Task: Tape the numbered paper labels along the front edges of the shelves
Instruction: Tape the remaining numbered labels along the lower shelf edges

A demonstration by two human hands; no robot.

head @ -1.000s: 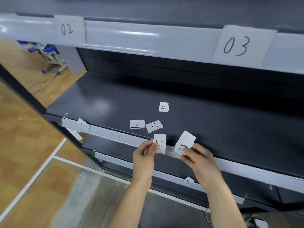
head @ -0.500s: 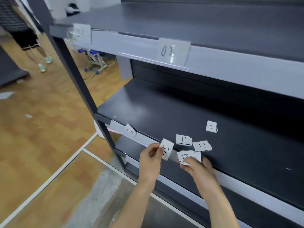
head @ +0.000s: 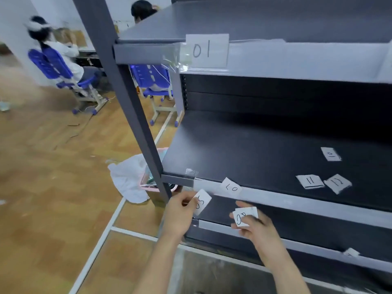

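Note:
My left hand [head: 181,211] pinches the paper label "05" [head: 202,201] just below the left end of the middle shelf's front edge [head: 275,198]. My right hand [head: 254,225] holds a small stack of labels with "08" on top [head: 244,216], in front of the lower shelf edge. A "07" label [head: 231,187] lies tilted on the middle edge. Label "01" [head: 207,50] is taped on the upper shelf edge [head: 297,60]. Loose labels "10" [head: 330,154], "11" [head: 310,181] and "12" [head: 337,183] lie on the dark middle shelf.
A grey upright post [head: 127,98] bounds the rack on the left. A white bag over a pink bin [head: 131,177] sits by its foot. Two people sit on blue chairs [head: 63,75] at the back left on the wooden floor. Another label [head: 352,252] sticks to the lower edge.
The view has swung left, bringing the "01" label and the rack's post into sight. Both hands, with their labels, have shifted left along the middle shelf edge toward its left end.

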